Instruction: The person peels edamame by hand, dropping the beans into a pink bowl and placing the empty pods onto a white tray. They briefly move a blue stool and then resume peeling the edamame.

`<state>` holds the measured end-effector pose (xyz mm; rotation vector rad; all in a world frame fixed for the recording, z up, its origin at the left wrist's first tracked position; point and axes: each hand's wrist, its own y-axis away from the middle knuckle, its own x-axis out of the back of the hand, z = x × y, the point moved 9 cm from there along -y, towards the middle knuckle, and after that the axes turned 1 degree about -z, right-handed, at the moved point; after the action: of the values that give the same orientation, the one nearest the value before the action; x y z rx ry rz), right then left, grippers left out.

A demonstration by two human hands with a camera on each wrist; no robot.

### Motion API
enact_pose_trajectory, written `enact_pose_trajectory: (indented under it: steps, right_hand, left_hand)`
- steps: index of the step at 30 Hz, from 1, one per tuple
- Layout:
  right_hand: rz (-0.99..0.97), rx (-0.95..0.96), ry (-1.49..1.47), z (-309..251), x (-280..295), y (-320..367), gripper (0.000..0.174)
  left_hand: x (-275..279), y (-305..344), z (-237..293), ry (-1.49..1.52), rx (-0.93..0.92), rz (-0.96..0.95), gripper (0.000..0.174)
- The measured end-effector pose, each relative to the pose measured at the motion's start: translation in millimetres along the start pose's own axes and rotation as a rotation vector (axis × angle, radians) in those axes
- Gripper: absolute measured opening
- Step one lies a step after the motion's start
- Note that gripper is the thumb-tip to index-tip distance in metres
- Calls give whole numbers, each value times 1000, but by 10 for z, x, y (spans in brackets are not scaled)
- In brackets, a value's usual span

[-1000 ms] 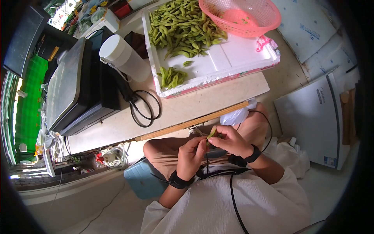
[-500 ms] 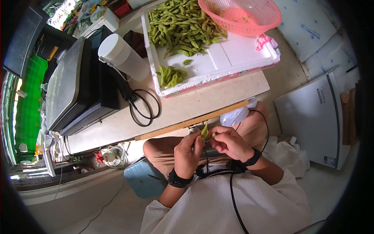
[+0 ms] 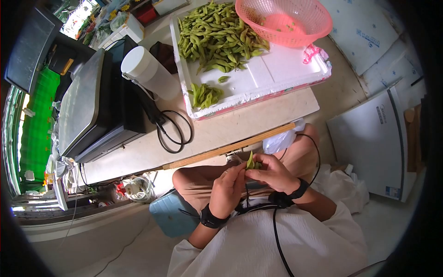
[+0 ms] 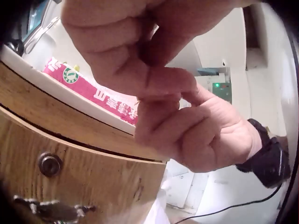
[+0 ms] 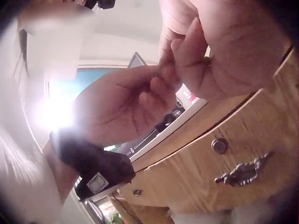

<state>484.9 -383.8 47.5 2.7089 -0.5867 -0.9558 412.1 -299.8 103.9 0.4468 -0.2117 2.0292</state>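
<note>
In the head view both hands meet over the lap around a green soybean pod (image 3: 250, 161). The left hand (image 3: 226, 188) pinches the pod between thumb and forefinger. Against the pod's other side, the right hand (image 3: 277, 175) presses thumb and fingers, its remaining fingers curled. A bit of green, seemingly a shelled bean (image 5: 206, 60), shows within the curled right fingers in the right wrist view. The fingers cover much of the pod, and in the left wrist view they hide it.
On the table a white foam tray (image 3: 272, 74) holds a heap of soybean pods (image 3: 212, 34) and a smaller pile (image 3: 205, 95). A pink basket (image 3: 300, 34) with a few beans overlaps its far right corner. A white-lidded bottle (image 3: 154, 74) and black cable (image 3: 177, 134) lie left.
Half a second ago the hands were apart, the right pinching a green bean beside the pod in the left. Now the right hand is back against the pod.
</note>
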Motion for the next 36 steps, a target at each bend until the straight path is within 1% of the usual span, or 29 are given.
enact_pose_trajectory:
  steps: [1, 3, 4, 6, 7, 9, 13, 16, 18, 22, 24, 25, 26, 28, 30, 31, 32, 34, 36]
  right_hand:
    - [-2, 2, 0, -4, -2, 0, 18]
    - [19, 58, 49, -52, 10, 7, 14]
    - [17, 60, 49, -30, 13, -2, 14]
    - [71, 119, 152, -19, 69, -18, 14]
    - [69, 122, 153, -27, 60, -11, 14]
    - [74, 64, 70, 6, 66, -2, 17]
    - [69, 47, 1, 75, 108, -4, 17]
    - [110, 40, -12, 76, 160, -6, 18]
    - [71, 31, -145, 82, 136, -15, 21]
    - [67, 26, -107, 0, 96, -24, 19]
    - [107, -15, -172, -65, 97, -2, 20]
    - [105, -12, -171, -112, 111, -1, 20]
    - [58, 6, -203, -179, 102, -6, 19]
    - [0, 30, -247, -414, 45, 1, 19]
    - [-36, 99, -238, -661, 23, -16, 19]
    - [-43, 108, -220, -779, 2, -12, 18]
    - [-30, 123, -163, -855, 37, -33, 18]
    - [-45, 155, -94, -1036, -7, -22, 19]
    - [-56, 147, -125, -1130, -1, -20, 21]
  left_hand:
    - [-1, -8, -8, -2, -2, 1, 21]
    - [-34, -14, 130, -173, -185, -9, 25]
    - [-50, -18, 132, -176, -187, -8, 25]
    - [-86, 0, 241, -422, -289, 53, 28]
    - [-96, -5, 264, -423, -292, 55, 28]
    - [-118, -20, 320, -547, -293, 68, 31]
    - [-135, -52, 349, -589, -295, 86, 29]
    - [-138, -87, 372, -619, -299, 80, 26]
    - [-125, -107, 402, -646, -300, 86, 24]
    - [-50, -156, 471, -647, -354, 121, 23]
    - [101, -210, 503, -597, -298, 154, 29]
    - [243, -248, 478, -539, -180, 213, 24]
    - [384, -282, 604, -505, -217, 321, 18]
    - [644, -415, 649, -445, -277, 397, 11]
    - [859, -590, 728, -409, -233, 469, 9]
    - [931, -684, 750, -451, -226, 483, 9]
    - [976, -778, 752, -478, -306, 504, 9]
    - [1005, -918, 781, -527, -400, 546, 9]
    - [995, -1032, 792, -566, -426, 564, 9]
